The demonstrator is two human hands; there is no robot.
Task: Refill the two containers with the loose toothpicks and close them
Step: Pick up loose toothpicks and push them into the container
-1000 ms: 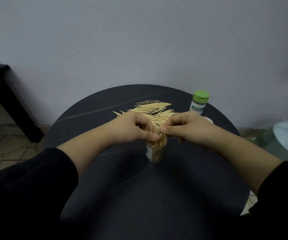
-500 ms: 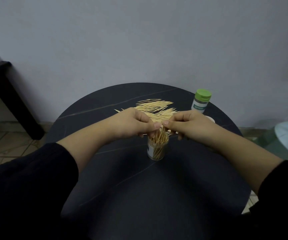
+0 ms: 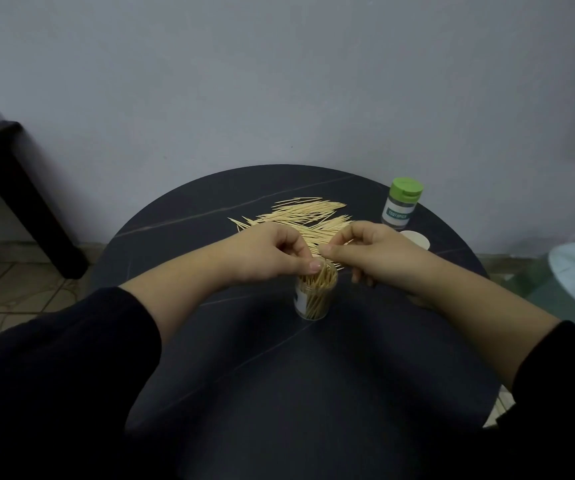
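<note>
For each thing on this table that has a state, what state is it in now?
Clear container: upright, lid off, holding many toothpicks.
Green-lidded container: upright, closed.
White lid: lying flat on the table.
Loose toothpicks: spread on the table, not yet collected.
Left hand: fingers curled, thumb at the clear container's rim.
Right hand: fingers curled above the rim; any grip unclear.

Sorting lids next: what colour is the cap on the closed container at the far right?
The cap is light green, seen best in the head view.
</note>
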